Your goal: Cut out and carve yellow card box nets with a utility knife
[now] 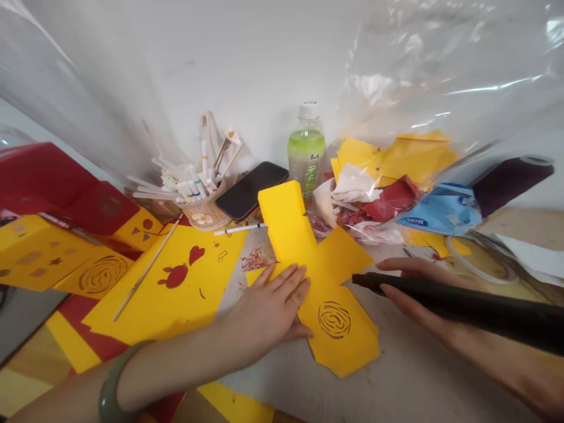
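My left hand [282, 299] lies flat, fingers spread, on a yellow paper cutout [295, 235] shaped like an unfolded box. One panel of the cutout bears a swirl of curved slits [334, 320]. To its right, my right hand [409, 288] grips a long black pen-shaped tool [458, 302] with a narrow dark tip. The tip is at the cutout's right flap; I cannot tell whether it touches. Left of my left hand, a yellow sheet [145, 305] carries a red heart and a red rabbit-like shape, with a thin stick [147, 267] lying across it.
Behind stand a holder of markers [205, 205], a black phone [252, 191] and a drink bottle [306, 150]. Paper scraps [388, 170], a blue packet [445, 211] and clear plastic fill the back right. Red and yellow paper boxes [66, 247] stand at the left.
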A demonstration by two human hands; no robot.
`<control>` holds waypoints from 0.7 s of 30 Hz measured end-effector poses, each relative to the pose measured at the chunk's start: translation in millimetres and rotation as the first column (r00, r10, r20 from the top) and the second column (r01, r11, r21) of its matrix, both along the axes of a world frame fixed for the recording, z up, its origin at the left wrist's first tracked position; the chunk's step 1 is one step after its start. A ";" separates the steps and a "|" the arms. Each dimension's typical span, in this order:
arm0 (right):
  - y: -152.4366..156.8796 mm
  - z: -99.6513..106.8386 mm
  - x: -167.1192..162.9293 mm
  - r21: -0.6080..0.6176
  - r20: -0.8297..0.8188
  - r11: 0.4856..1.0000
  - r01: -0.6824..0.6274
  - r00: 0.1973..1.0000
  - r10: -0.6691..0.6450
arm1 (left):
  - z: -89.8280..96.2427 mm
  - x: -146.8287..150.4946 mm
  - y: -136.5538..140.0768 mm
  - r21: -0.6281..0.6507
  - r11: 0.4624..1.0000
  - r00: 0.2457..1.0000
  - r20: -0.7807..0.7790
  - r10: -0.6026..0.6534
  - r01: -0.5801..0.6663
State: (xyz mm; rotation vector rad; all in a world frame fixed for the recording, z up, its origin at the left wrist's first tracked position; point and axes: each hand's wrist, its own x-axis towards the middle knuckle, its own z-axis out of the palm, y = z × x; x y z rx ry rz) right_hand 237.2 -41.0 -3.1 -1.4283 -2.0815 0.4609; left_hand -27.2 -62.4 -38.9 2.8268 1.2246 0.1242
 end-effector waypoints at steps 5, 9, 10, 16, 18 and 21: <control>-2.6 2.0 6.1 -0.027 0.049 0.998 0.050 0.998 -0.049 | 5.8 -6.6 6.8 -0.030 0.999 0.999 -0.009 -0.038 0.038; -1.5 15.5 5.2 -0.068 0.026 0.998 -0.002 1.000 0.003 | 10.5 -6.1 5.8 -0.082 0.996 0.999 -0.012 -0.036 0.035; -1.5 19.1 4.7 -0.084 0.025 0.996 -0.017 0.999 0.020 | 10.7 -5.6 5.3 -0.088 0.996 0.999 -0.011 -0.033 0.032; -3.3 24.2 -1.4 -0.131 0.032 0.991 0.009 0.999 -0.005 | 8.6 -3.1 2.8 -0.093 0.995 1.000 0.005 -0.024 0.024; -2.8 19.3 -4.1 -0.152 0.071 0.987 0.047 0.997 -0.037 | 8.3 -2.8 2.1 -0.075 0.996 0.999 0.027 -0.045 0.047; 0.5 11.1 -5.2 -0.225 0.131 0.973 0.057 0.991 -0.028 | 7.4 -2.8 1.2 -0.053 0.993 0.992 0.084 -0.096 0.101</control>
